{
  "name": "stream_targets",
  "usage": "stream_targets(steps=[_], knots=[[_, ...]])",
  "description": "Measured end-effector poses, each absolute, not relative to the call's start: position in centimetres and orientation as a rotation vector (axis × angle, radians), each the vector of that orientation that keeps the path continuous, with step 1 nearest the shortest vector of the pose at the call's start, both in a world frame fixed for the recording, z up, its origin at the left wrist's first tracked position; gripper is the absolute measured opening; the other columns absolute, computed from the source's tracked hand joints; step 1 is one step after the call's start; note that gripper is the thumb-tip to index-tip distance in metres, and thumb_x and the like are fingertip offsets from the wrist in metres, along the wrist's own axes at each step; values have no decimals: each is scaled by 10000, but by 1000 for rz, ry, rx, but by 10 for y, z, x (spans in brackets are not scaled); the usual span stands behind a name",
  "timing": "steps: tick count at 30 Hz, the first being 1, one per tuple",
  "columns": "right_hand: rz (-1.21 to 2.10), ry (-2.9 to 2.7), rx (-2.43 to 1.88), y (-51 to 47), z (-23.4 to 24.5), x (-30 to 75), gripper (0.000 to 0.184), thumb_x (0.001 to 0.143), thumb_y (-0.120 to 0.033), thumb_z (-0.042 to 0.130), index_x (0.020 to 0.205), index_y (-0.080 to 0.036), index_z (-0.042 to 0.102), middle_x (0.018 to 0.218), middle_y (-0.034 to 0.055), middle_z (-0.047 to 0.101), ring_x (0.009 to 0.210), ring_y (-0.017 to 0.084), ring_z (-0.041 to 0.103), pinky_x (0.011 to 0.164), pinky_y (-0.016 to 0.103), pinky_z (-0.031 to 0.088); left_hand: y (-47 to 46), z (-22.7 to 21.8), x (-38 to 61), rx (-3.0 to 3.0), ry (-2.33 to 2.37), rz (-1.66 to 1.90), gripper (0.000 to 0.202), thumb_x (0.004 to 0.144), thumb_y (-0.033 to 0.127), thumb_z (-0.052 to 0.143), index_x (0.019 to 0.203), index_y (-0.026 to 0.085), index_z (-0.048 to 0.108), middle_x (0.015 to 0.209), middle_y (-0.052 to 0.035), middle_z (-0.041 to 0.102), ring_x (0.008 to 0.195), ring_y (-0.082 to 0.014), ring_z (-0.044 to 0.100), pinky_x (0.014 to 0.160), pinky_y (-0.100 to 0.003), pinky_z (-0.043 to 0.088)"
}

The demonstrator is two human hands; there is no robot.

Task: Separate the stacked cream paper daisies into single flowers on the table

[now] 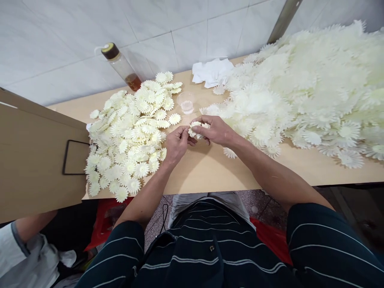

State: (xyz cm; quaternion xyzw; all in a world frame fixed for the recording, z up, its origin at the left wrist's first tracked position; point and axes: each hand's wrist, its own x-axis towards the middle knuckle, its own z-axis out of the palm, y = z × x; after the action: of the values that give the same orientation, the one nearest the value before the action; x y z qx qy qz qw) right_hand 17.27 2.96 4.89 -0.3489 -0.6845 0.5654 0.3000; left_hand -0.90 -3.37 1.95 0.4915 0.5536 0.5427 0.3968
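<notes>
The right hand's grip [214, 129] is closed on a few pale cream flowers [196, 130], thumb on top, held just above the wooden surface [207, 172] in front of the person's striped shirt [192, 248]. The left hand's grip [177, 143] is narrow, its thumb and fingers bent in at the left edge of those flowers; from where I stand I can't tell whether they have hold of a petal.

Just left of the left hand, a heap of cream flowers [129, 136] spreads to the front edge of the surface. A much bigger, paler heap [300, 92] lies to the right, beyond the right forearm, with one loose flower [230, 153] near that arm. Between the heaps, just past the hands, sits a small clear dish [187, 106], and behind it, by the tiled wall [192, 24], some crumpled white tissue [213, 72].

A dark-capped bottle [123, 66] with brown liquid in the bottom stands behind the left heap. At the far left, below a brown board [39, 152], another person's arm [34, 226] shows.
</notes>
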Motion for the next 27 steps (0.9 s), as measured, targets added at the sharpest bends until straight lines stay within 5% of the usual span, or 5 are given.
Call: stream_targets(steps=[5, 8, 13, 20, 27], knots=[[1226, -1832, -927, 30, 47, 171, 463, 934, -650, 747, 882, -190, 722, 901, 62, 766, 809, 202, 653, 699, 322, 504, -33, 21, -2, 1049, 1263, 1379, 641, 809, 813, 878, 882, 197, 717, 638, -9, 726, 606, -192, 787, 583, -277, 643], [1154, -1811, -906, 31, 43, 172, 329, 910, -493, 754, 999, -177, 784, 990, 72, 791, 901, 221, 676, 791, 344, 539, -32, 24, -2, 966, 1193, 1380, 662, 759, 813, 920, 880, 200, 701, 664, -5, 731, 638, -191, 799, 600, -270, 642], [1372, -1676, -983, 30, 44, 172, 524, 830, -456, 870, 1264, -176, 777, 1213, 103, 753, 711, 155, 638, 558, 304, 510, -30, 25, -8, 1034, 1257, 1435, 650, 698, 751, 995, 904, 188, 743, 665, -1, 744, 584, -154, 751, 575, -250, 613], [1722, -1390, -887, 31, 50, 170, 612, 644, -614, 1065, 896, -188, 706, 754, -25, 638, 537, 75, 501, 410, 222, 398, -32, 23, -9, 1063, 1240, 1474, 620, 702, 715, 1008, 941, 178, 810, 650, 5, 732, 563, -145, 724, 585, -267, 625], [1769, -1441, -799, 32, 51, 174, 639, 732, -723, 996, 990, -174, 797, 844, 12, 711, 519, 67, 474, 378, 231, 346, -31, 24, -12, 888, 1109, 1431, 544, 695, 613, 1054, 945, 197, 809, 799, -13, 782, 627, -116, 732, 627, -248, 626]])
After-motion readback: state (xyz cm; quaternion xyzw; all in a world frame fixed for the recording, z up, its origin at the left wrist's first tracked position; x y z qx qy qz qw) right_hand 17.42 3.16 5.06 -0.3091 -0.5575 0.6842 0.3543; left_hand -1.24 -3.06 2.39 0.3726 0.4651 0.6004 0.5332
